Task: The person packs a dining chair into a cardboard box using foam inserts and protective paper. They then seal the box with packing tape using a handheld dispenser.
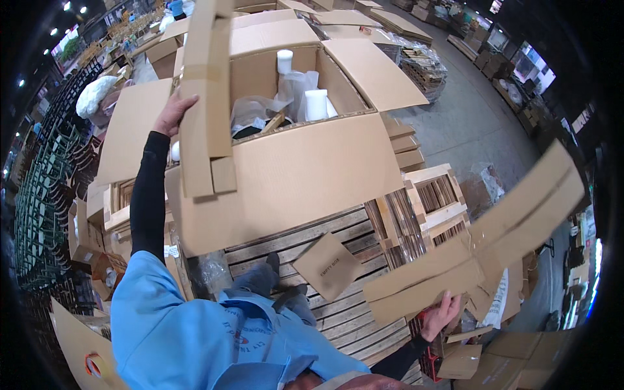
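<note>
My left hand (174, 116) is closed on the edge of a long folded cardboard strip (196, 140), which stands upright at the left of a big open carton (354, 97). The carton's front flap (312, 169) folds out toward me. Inside it are white foam cylinders (316, 105), clear plastic wrapping (257, 110) and dark pieces partly hidden by the wrapping. Low on the right, my right hand (442, 316) grips the lower edge of a second long cardboard strip (422, 276), creased and slanting up to the right.
A small brown box (328, 266) lies on the slatted wooden platform (351, 325) by my feet. Wooden frames (435, 195) are stacked to the right. Green chair frames (39, 214) line the far left. A tape roll (95, 365) is at the lower left.
</note>
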`<action>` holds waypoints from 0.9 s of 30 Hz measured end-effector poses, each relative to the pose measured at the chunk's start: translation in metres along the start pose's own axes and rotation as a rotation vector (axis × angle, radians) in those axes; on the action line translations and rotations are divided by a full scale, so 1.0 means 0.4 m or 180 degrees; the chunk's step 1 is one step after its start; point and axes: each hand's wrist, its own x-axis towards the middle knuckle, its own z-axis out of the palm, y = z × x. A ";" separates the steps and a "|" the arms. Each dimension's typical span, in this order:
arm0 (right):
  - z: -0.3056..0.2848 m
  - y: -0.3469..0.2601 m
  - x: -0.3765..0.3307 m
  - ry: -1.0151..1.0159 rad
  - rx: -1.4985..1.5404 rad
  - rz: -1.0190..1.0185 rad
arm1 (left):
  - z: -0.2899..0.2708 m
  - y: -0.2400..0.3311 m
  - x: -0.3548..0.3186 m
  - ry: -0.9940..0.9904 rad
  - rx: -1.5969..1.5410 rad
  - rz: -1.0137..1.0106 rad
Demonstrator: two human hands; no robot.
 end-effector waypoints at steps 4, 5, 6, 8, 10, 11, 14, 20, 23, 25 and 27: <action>0.122 -0.123 0.064 -0.0765 -0.0203 -0.0004 | -0.271 -0.151 0.094 0.0200 0.0275 -0.0721; 0.177 -0.147 0.093 -0.1074 -0.0198 -0.0018 | -0.364 -0.185 0.110 0.0325 0.0671 -0.0884; 0.213 -0.213 0.094 -0.0921 -0.0115 -0.0152 | -0.324 -0.224 0.146 0.0548 0.0616 -0.0948; 0.322 -0.270 0.101 -0.1009 -0.0075 -0.0121 | -0.332 -0.251 0.132 0.1213 0.1711 -0.1378; 0.399 -0.309 0.111 -0.1278 -0.0454 -0.0339 | -0.321 -0.282 0.079 0.2063 0.4021 -0.0061; 0.441 -0.330 0.114 -0.1436 -0.0741 -0.0617 | -0.309 -0.274 0.048 0.2480 0.5122 0.0721; 0.537 -0.360 0.098 -0.1712 -0.1029 -0.1138 | 0.012 -0.101 -0.051 0.1566 0.2243 0.1309; 0.757 -0.398 0.041 -0.2398 -0.0716 -0.2034 | 0.557 -0.006 -0.195 -0.0473 -0.1494 0.0567; 0.793 -0.403 0.038 -0.2607 -0.0621 -0.2319 | 0.606 0.022 -0.188 -0.0152 -0.2475 0.0889; 0.799 -0.406 0.047 -0.2728 -0.0609 -0.2494 | 0.612 0.042 -0.190 -0.0131 -0.2727 0.0982; 0.788 -0.407 0.077 -0.2892 -0.0742 -0.2827 | 0.609 0.045 -0.194 -0.0208 -0.2816 0.1035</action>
